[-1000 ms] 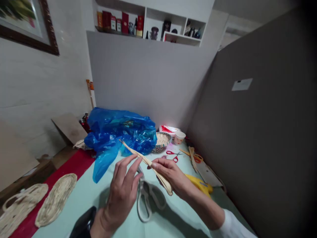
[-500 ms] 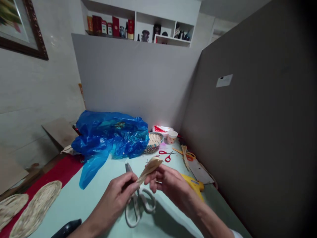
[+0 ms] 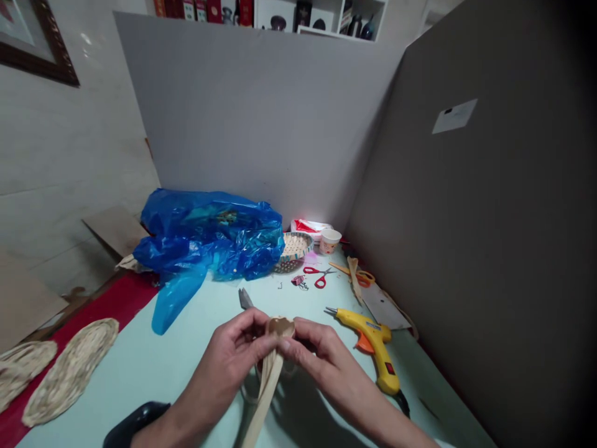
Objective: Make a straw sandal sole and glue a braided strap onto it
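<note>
A pale, dried husk strip point(image 3: 263, 401) is pinched between both hands. Its upper end curls into a small cup, and its long tail hangs down toward the near edge of the view. My left hand point(image 3: 232, 350) is closed on the left side of the cupped end, thumb in front. On the opposite side, my right hand point(image 3: 324, 354) grips the same end between thumb and fingers. Beneath them lie large scissors point(image 3: 245, 299) with grey blades; the hands and husk hide most of their handles.
To the right lies a yellow glue gun point(image 3: 373, 336). Further back are red scissors point(image 3: 320, 280), orange scissors point(image 3: 366, 278), a paper cup point(image 3: 329, 244), a woven basket point(image 3: 297, 247) and a blue plastic bag point(image 3: 209, 236). Woven sole-shaped pieces point(image 3: 72, 373) lie left; a black object point(image 3: 133, 426) sits by my left forearm.
The husk has turned from pointing up and right to hanging down toward me. My right hand has moved in beside the left, onto the cupped end. The view has tilted down, showing the whole glue gun.
</note>
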Tool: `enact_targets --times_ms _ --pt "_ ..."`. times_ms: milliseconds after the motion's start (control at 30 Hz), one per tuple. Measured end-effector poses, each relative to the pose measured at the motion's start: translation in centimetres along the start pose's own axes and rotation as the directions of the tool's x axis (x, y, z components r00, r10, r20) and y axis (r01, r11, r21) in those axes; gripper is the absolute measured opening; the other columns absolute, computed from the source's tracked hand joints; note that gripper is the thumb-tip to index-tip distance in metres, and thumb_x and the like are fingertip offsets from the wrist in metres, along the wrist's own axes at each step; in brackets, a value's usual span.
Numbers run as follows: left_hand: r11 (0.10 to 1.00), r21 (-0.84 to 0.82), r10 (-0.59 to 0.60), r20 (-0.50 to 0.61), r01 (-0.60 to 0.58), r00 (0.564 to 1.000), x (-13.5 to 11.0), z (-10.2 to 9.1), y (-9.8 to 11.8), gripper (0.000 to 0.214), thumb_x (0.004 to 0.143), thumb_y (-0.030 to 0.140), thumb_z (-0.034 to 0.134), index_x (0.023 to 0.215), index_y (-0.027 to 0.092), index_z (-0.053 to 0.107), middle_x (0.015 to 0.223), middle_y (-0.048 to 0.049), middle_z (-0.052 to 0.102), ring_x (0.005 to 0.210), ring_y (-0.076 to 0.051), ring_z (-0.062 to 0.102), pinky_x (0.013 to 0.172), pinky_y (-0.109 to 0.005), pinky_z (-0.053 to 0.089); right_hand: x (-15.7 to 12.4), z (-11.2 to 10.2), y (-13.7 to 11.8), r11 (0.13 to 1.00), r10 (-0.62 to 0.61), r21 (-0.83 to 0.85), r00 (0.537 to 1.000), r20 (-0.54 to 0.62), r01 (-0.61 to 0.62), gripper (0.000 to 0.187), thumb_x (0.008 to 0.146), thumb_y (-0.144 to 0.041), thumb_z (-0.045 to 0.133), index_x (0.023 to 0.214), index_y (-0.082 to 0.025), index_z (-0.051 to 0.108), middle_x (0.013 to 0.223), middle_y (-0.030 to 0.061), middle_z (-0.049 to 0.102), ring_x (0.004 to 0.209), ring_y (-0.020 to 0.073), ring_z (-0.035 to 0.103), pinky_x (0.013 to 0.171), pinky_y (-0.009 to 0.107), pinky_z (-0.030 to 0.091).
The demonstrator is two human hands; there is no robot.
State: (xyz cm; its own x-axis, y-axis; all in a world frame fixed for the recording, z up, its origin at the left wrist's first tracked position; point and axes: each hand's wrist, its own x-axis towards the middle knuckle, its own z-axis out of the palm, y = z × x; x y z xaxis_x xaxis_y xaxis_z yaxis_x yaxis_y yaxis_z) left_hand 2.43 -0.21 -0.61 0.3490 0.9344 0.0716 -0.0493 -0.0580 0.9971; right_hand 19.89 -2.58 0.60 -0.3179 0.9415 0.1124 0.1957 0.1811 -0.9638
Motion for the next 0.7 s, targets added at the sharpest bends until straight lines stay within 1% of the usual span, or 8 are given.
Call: enact_targets --times_ms 133,267,400,467,533,600,633,700 --pt "1.000 0.011 -0.018 -0.028 0.019 0.999 -0.1 -0.2 0.4 0.024 0.081 0.041 0.069 0.079 0.018 0.065 0.075 0.0014 0.061 0.074 -0.015 0.056 0.069 -0.024 0.046 -0.2 -0.2 -0.2 0.999 0.033 -0.005 0.999 0.042 -0.033 0.035 0.093 -0.048 0.053 0.075 -0.018 0.052 0.074 -0.0018 0.045 0.071 0.0145 0.040 0.064 0.028 0.031" --pt "0.996 0.082 -0.028 -0.064 0.033 0.998 -0.3 -0.2 0.6 0.021 0.081 0.039 0.065 0.079 0.018 0.067 0.075 -0.0001 0.065 0.074 -0.017 0.058 0.069 -0.026 0.047 -0.2 -0.2 -0.1 0.998 0.058 0.023 0.997 0.047 -0.059 0.029 0.092 -0.042 0.052 0.078 -0.017 0.054 0.074 -0.0015 0.045 0.070 0.0146 0.040 0.064 0.028 0.032" --pt "0.973 0.229 0.007 -0.136 0.025 0.991 -0.4 -0.4 0.1 0.023 0.084 0.041 0.059 0.085 0.019 0.069 0.074 -0.0011 0.067 0.064 -0.018 0.057 0.062 -0.028 0.046 -0.2 0.1 -0.4 0.996 0.034 -0.078 0.999 -0.040 -0.037 0.027 0.092 -0.037 0.050 0.074 -0.018 0.056 0.072 -0.0002 0.051 0.070 0.0151 0.045 0.065 0.028 0.035" --pt "0.951 0.310 0.054 -0.169 0.001 0.984 -0.5 -0.5 -0.2 0.023 0.087 0.040 0.057 0.089 0.020 0.069 0.081 -0.0027 0.069 0.069 -0.019 0.060 0.067 -0.030 0.046 -0.2 0.1 -0.7 0.988 -0.009 -0.152 0.992 -0.126 -0.011 0.025 0.092 -0.034 0.051 0.076 -0.017 0.059 0.075 0.0013 0.057 0.071 0.0156 0.050 0.067 0.028 0.038" --pt "0.924 0.381 0.110 -0.163 -0.040 0.980 -0.6 -0.4 -0.3 0.020 0.088 0.036 0.056 0.086 0.021 0.069 0.087 -0.0032 0.071 0.080 -0.021 0.063 0.074 -0.030 0.045 -0.2 0.1 -0.9 0.979 -0.081 -0.198 0.979 -0.189 0.043 0.019 0.093 -0.034 0.055 0.091 -0.016 0.064 0.082 0.0023 0.062 0.074 0.0155 0.055 0.068 0.027 0.041" --pt "0.899 0.432 0.145 -0.131 -0.075 0.981 -0.8 -0.2 -0.4 0.019 0.088 0.035 0.057 0.078 0.022 0.066 0.080 -0.0009 0.069 0.077 -0.019 0.062 0.072 -0.028 0.043 -0.3 0.1 -0.9 0.969 -0.147 -0.225 0.968 -0.205 0.100 0.018 0.093 -0.032 0.058 0.099 -0.017 0.065 0.086 0.0027 0.065 0.076 0.0151 0.057 0.069 0.026 0.043" --pt "0.890 0.449 0.151 -0.114 -0.084 0.982 -1.0 -0.1 -0.3 0.021 0.089 0.036 0.058 0.074 0.022 0.064 0.074 0.0008 0.066 0.070 -0.017 0.059 0.067 -0.027 0.041 -0.4 0.0 -0.9 0.969 -0.156 -0.223 0.967 -0.200 0.110 0.018 0.094 -0.032 0.058 0.098 -0.017 0.067 0.086 0.0027 0.066 0.076 0.0148 0.058 0.070 0.026 0.043" --pt "0.876 0.472 0.150 -0.078 -0.096 0.986 -1.2 0.1 -0.2 0.028 0.091 0.038 0.056 0.069 0.022 0.059 0.065 0.0036 0.059 0.061 -0.014 0.052 0.059 -0.026 0.037 -0.4 -0.1 -0.8 0.984 -0.120 -0.155 0.977 -0.179 0.092 0.021 0.095 -0.031 0.056 0.089 -0.016 0.070 0.080 0.0022 0.066 0.072 0.0140 0.057 0.068 0.025 0.043"
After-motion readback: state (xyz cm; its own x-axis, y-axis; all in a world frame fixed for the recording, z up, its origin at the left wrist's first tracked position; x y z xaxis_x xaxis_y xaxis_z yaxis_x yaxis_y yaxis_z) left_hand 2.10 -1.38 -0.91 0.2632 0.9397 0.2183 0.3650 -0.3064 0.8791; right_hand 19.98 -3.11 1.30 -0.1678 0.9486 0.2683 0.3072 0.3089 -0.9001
